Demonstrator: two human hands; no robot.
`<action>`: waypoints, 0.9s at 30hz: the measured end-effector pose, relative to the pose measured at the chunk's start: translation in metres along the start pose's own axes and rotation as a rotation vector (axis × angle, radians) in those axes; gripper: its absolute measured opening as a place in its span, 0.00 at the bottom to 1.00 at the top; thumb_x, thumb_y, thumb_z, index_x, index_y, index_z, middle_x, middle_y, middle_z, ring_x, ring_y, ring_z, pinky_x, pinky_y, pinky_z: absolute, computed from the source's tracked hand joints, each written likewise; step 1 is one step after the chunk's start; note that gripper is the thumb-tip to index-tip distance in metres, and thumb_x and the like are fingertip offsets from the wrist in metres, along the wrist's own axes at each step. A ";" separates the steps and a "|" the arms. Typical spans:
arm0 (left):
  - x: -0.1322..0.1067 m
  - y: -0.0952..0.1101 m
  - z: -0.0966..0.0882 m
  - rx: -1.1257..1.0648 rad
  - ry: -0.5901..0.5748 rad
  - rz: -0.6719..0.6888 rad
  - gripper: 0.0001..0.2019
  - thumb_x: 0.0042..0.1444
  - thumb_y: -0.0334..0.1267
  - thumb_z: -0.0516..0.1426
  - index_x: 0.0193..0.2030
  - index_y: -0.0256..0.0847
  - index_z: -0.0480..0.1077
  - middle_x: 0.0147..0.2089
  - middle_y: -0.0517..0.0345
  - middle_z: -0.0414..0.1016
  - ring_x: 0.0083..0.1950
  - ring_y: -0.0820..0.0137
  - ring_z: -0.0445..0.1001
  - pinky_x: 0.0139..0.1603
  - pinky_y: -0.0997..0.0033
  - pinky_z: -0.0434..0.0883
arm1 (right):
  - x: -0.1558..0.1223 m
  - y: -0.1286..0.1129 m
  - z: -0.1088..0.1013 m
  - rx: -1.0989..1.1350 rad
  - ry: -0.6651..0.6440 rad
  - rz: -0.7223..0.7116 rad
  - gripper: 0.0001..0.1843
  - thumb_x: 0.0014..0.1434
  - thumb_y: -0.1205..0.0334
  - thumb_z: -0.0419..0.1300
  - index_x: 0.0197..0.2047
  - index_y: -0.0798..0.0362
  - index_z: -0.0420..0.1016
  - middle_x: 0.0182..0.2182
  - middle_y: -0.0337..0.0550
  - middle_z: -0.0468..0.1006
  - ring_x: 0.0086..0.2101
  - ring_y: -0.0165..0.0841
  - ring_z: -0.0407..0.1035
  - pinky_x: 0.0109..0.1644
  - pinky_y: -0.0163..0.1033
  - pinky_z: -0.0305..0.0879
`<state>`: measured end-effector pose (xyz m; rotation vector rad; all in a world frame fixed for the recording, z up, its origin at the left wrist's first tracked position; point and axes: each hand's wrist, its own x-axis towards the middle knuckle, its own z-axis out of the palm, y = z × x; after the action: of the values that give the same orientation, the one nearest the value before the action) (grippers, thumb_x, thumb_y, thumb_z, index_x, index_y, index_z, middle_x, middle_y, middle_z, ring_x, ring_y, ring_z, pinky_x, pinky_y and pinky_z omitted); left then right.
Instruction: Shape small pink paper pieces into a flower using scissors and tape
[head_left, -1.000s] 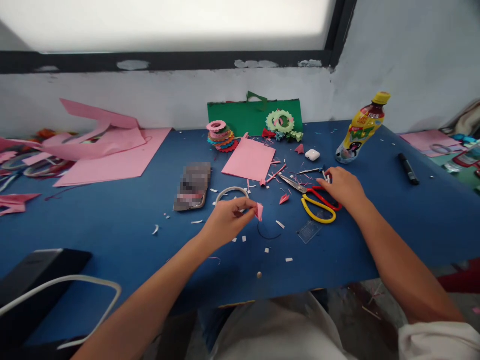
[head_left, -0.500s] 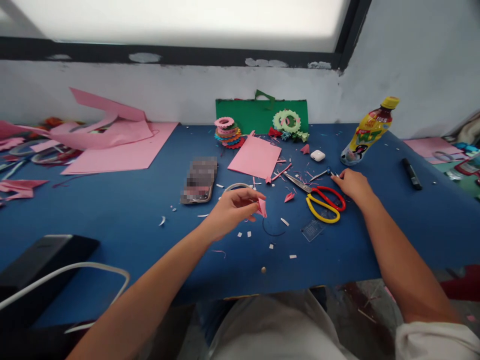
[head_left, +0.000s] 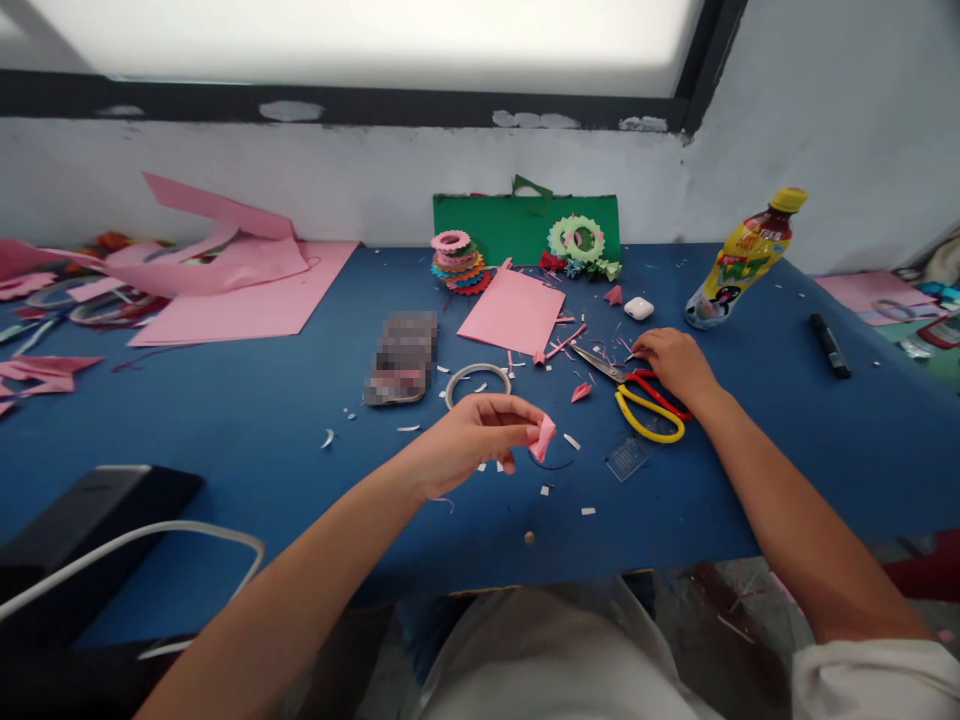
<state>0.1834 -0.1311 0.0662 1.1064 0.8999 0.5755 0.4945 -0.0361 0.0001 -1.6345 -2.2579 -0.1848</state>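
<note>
**Folded pink paper pinched in the left hand; right hand down by the scissors**

The right hand [head_left: 675,362] lies knuckles up on the blue table [head_left: 225,430], so its fingertips and whatever sits under them are hidden; whether it grips anything cannot be told. It covers the upper part of the scissors [head_left: 637,395], right where the red handle meets the blades. The phone [head_left: 403,357], up and to the left of the left hand, is blurred out. The black box [head_left: 82,530] and its white cable [head_left: 142,545] run off the lower left edge, far to the left of that hand.

The left hand [head_left: 469,440] pinches a small pink paper piece [head_left: 543,436] between thumb and fingertips, lifted just above the table. The piece is folded into a little pointed shape, crumpled at the pinch; its folds are too small to make out. A tape ring [head_left: 477,380] lies just behind this hand, white paper scraps [head_left: 571,441] lie around it, and a flat pink sheet [head_left: 512,311] lies farther back.

The scissors have one red and one yellow loop, with the yellow one clear of the right hand on the near side. Beyond that hand stand a small white case [head_left: 639,308] and a bottle [head_left: 742,260] with a yellow cap and yellow label; the red lettering on the label cannot be read. A black marker [head_left: 830,345] lies well off to the right.
</note>
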 end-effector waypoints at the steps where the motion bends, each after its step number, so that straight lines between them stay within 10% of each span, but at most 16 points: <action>1: 0.000 0.000 0.000 0.001 0.004 0.000 0.07 0.48 0.35 0.63 0.36 0.39 0.75 0.30 0.59 0.75 0.28 0.76 0.73 0.22 0.83 0.70 | 0.000 -0.001 -0.003 -0.007 0.033 0.004 0.11 0.60 0.66 0.50 0.36 0.53 0.75 0.40 0.45 0.77 0.44 0.37 0.68 0.49 0.43 0.60; 5: -0.002 -0.002 0.001 0.009 0.022 0.020 0.16 0.47 0.35 0.64 0.45 0.43 0.73 0.34 0.61 0.74 0.32 0.75 0.73 0.25 0.79 0.73 | -0.009 -0.020 -0.027 -0.001 0.359 -0.059 0.13 0.63 0.68 0.44 0.43 0.53 0.69 0.44 0.48 0.75 0.53 0.36 0.63 0.58 0.48 0.53; 9: -0.003 -0.004 0.004 0.023 0.029 0.026 0.12 0.48 0.37 0.63 0.42 0.42 0.74 0.34 0.59 0.75 0.34 0.73 0.74 0.25 0.79 0.74 | -0.036 -0.067 -0.061 0.161 0.648 -0.229 0.08 0.60 0.67 0.51 0.44 0.49 0.65 0.35 0.42 0.76 0.39 0.33 0.70 0.45 0.40 0.65; 19: -0.001 -0.004 0.010 0.042 0.199 0.062 0.09 0.47 0.38 0.63 0.36 0.39 0.77 0.32 0.56 0.79 0.34 0.71 0.76 0.26 0.79 0.74 | -0.073 -0.136 -0.071 0.602 0.129 -0.396 0.09 0.60 0.69 0.53 0.45 0.51 0.65 0.35 0.39 0.78 0.32 0.25 0.72 0.37 0.29 0.67; 27: -0.001 -0.011 0.014 0.156 0.257 0.170 0.10 0.49 0.41 0.61 0.37 0.40 0.77 0.33 0.56 0.80 0.35 0.67 0.78 0.29 0.75 0.75 | -0.077 -0.145 -0.063 0.284 0.097 -0.316 0.10 0.63 0.68 0.49 0.45 0.53 0.67 0.36 0.42 0.78 0.35 0.28 0.73 0.36 0.31 0.64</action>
<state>0.1939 -0.1428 0.0591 1.2770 1.0932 0.8115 0.3926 -0.1718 0.0460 -1.1011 -2.3304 -0.0170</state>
